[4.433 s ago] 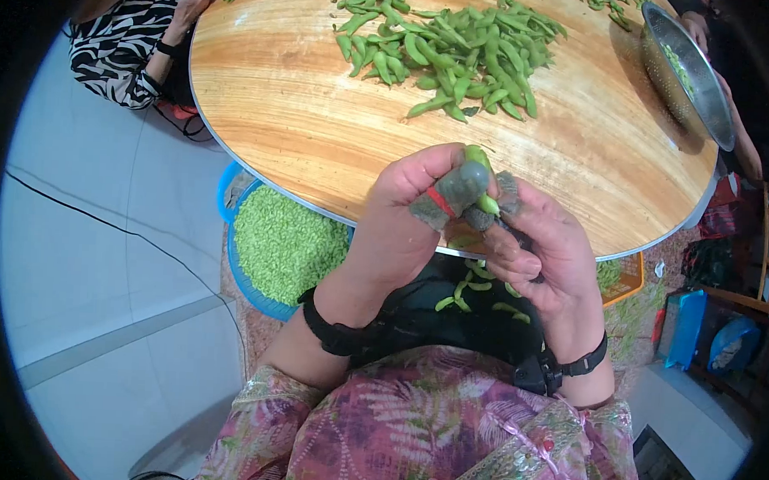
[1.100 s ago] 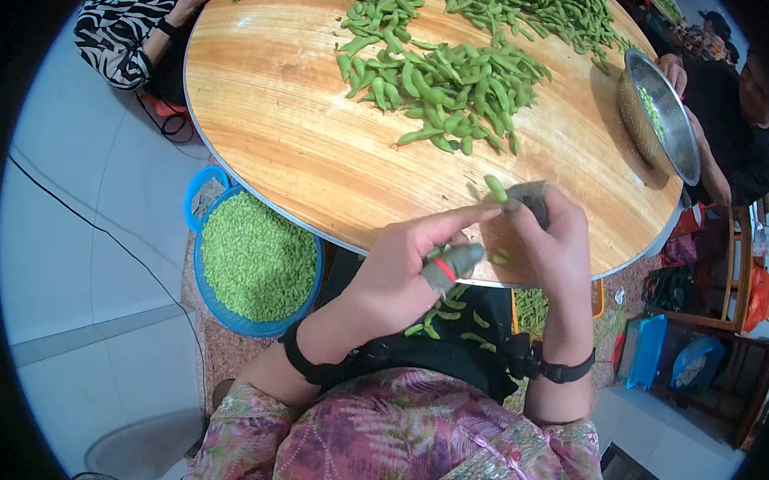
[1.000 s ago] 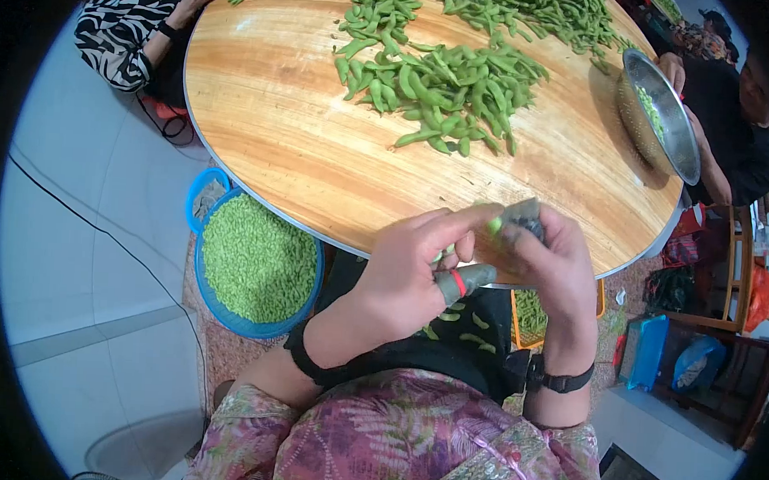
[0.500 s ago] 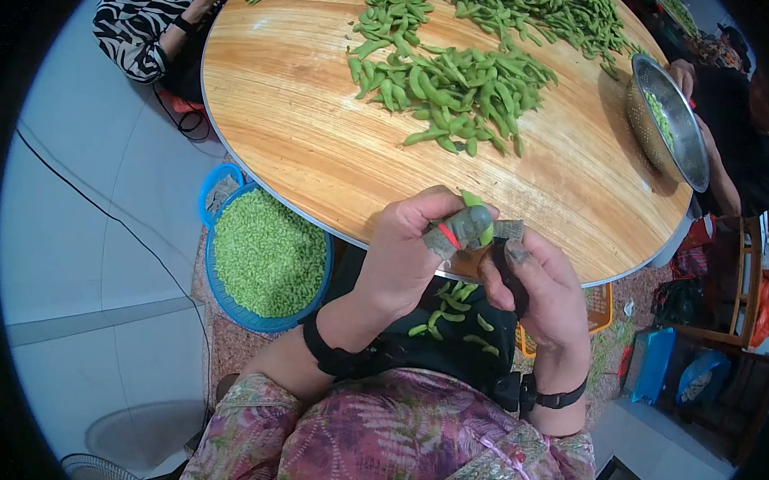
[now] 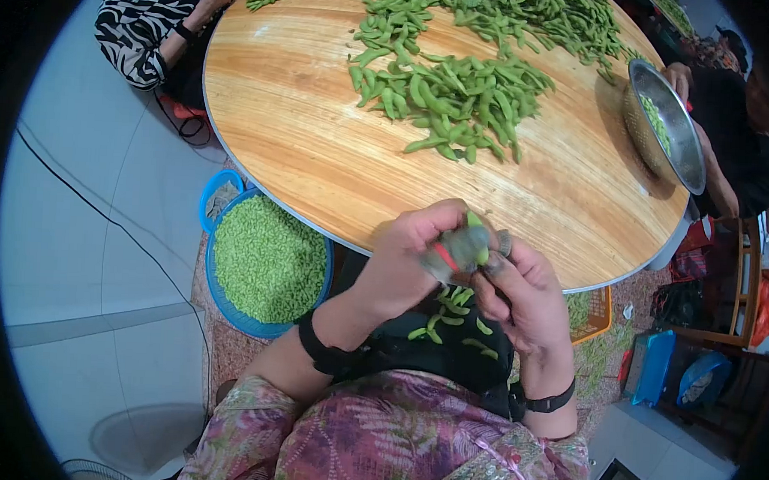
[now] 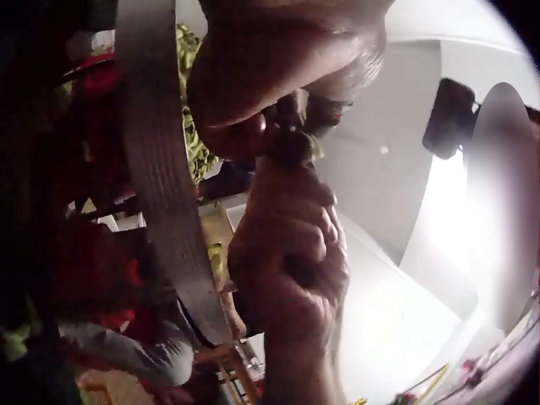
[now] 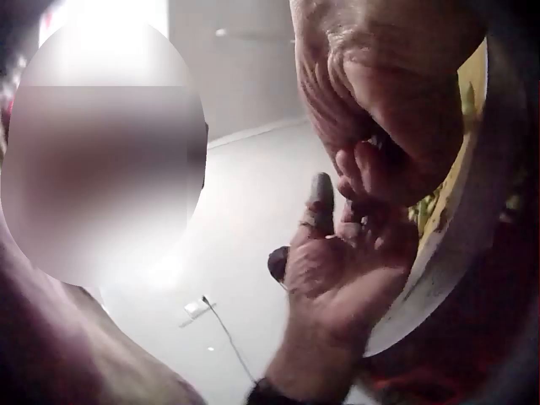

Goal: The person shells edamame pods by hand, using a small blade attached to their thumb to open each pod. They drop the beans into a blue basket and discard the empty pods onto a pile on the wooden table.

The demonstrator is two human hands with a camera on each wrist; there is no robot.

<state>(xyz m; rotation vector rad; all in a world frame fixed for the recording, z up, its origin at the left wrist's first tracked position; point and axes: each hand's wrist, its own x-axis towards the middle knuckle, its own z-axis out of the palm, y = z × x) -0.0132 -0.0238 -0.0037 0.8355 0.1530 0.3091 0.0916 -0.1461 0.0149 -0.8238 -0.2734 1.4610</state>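
In the head view the left hand (image 5: 411, 257) pinches a green pod (image 5: 482, 254) under a thumb wrapped in grey with a red band. The right hand (image 5: 526, 296), fingers curled, has its wrapped fingertips at the pod's near end, touching or very close. Both hands are over the near edge of the round wooden table (image 5: 303, 151). Beyond them lies a pile of pods (image 5: 468, 98). The wrist views show the left hand (image 6: 283, 67) and right hand (image 7: 380, 93) meeting at the fingertips; the pod is hard to make out there.
A blue basket of shelled beans (image 5: 268, 261) stands left below the table. Several loose pods (image 5: 454, 310) lie on the dark lap cloth. An orange basket (image 5: 600, 314) is at the right below the edge. A steel colander (image 5: 664, 123) is held by a person at the right.
Since a second ago, the left thumb has come onto a pod, and the right hand has moved down and left. Over the last half second the right fingertips have closed in on the pod.
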